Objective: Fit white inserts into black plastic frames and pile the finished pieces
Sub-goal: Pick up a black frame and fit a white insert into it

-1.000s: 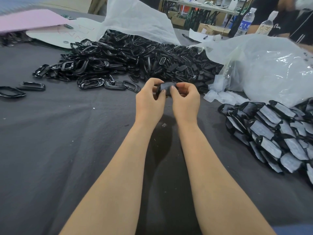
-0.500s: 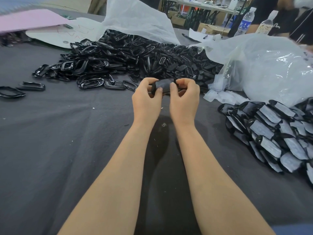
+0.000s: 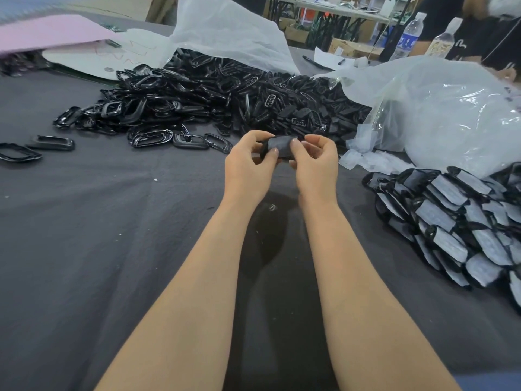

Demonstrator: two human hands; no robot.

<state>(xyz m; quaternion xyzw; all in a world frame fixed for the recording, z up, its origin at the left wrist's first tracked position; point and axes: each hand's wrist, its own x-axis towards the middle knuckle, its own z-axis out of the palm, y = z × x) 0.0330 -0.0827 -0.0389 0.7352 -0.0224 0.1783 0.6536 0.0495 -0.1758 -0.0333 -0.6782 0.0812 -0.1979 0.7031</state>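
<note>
Gripping: your left hand [image 3: 248, 167] and right hand [image 3: 315, 167] both pinch one black frame [image 3: 264, 150], lifted off the grey cloth [image 3: 112, 221], thumbs on the white insert [image 3: 282, 146] lying across its opening.
Seating: looks part-done to me; I can't tell whether every edge is in.
Risk one: push harder with one thumb and the insert tilts, popping out on the other side.
Risk two: squeeze the frame's long sides and it may bow, so the insert won't catch.
Finished pile [image 3: 451, 221]: close on your right, sloping; drop this piece on its edge and it may slide off.
Loose inserts [image 3: 363, 159]: just beyond, beside the clear bag [image 3: 451, 114].
Empty frames [image 3: 225, 94]: heaped farthest.
</note>
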